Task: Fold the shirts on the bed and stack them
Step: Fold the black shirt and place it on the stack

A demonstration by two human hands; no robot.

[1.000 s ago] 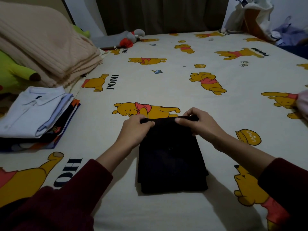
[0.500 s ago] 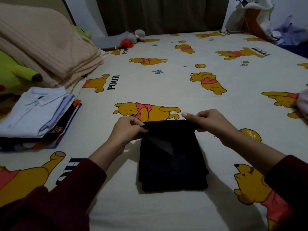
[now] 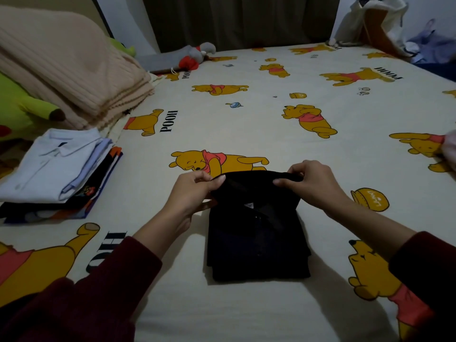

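Note:
A black shirt (image 3: 256, 243), folded into a compact rectangle, lies on the bed (image 3: 259, 119) in front of me. My left hand (image 3: 192, 193) pinches its far left corner and my right hand (image 3: 313, 183) pinches its far right corner. Both hold the far edge raised off the sheet, so the top layer arches up and a small white label shows beneath it. At the left edge of the bed sits a stack of folded shirts (image 3: 54, 174), a white collared one on top with dark and orange ones under it.
Folded beige blankets (image 3: 69, 67) and a green plush toy (image 3: 22, 104) lie at the far left. A grey plush (image 3: 195, 54) rests by the curtain. A cloth bag (image 3: 375, 23) stands at the far right. A pale garment (image 3: 450, 149) shows at the right edge.
Both hands have lifted the far edge of the black shirt off the sheet and drawn it slightly toward me; the top layer now arches and a white label is exposed.

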